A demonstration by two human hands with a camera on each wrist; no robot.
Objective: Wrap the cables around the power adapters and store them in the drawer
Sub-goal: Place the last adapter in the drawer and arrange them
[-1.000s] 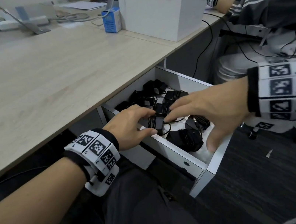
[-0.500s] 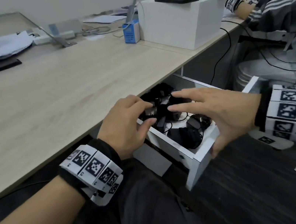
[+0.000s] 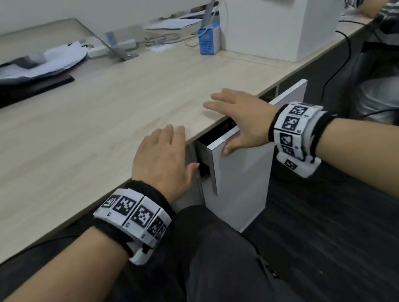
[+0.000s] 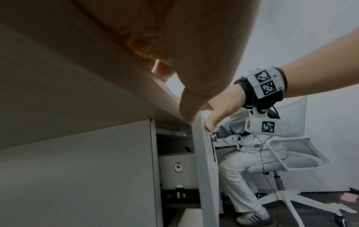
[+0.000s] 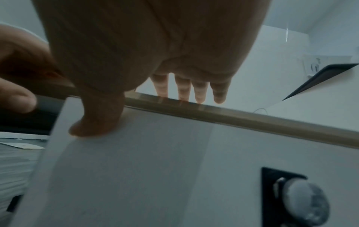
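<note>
The drawer (image 3: 237, 168) is seen almost pushed in under the desk (image 3: 85, 132); only a narrow dark gap is left between its white front panel and the desk edge. The power adapters are not visible in any view — presumably they are inside the drawer, but this cannot be confirmed.

Right hand (image 3: 240, 120): fingers are held straight and spread over the desk edge, and the thumb (image 5: 97, 124) is pressed flat against the upper part of the drawer front. Nothing is gripped. Left hand (image 3: 166, 161): it is laid open across the desk edge, just beside the drawer's left corner, with nothing held.

Step judged: final closing push; the task is taken to be nearly complete.

Risks noted:
- The left thumb lies close to the gap at the drawer's corner — it could be pinched if the push is finished quickly.
- A loose cable loop or a high-lying adapter could be caught at the top of the opening, so that the drawer is stopped short or the cable is crushed.
- The push is applied high and off-centre, so the drawer could be skewed on its runners.
</note>
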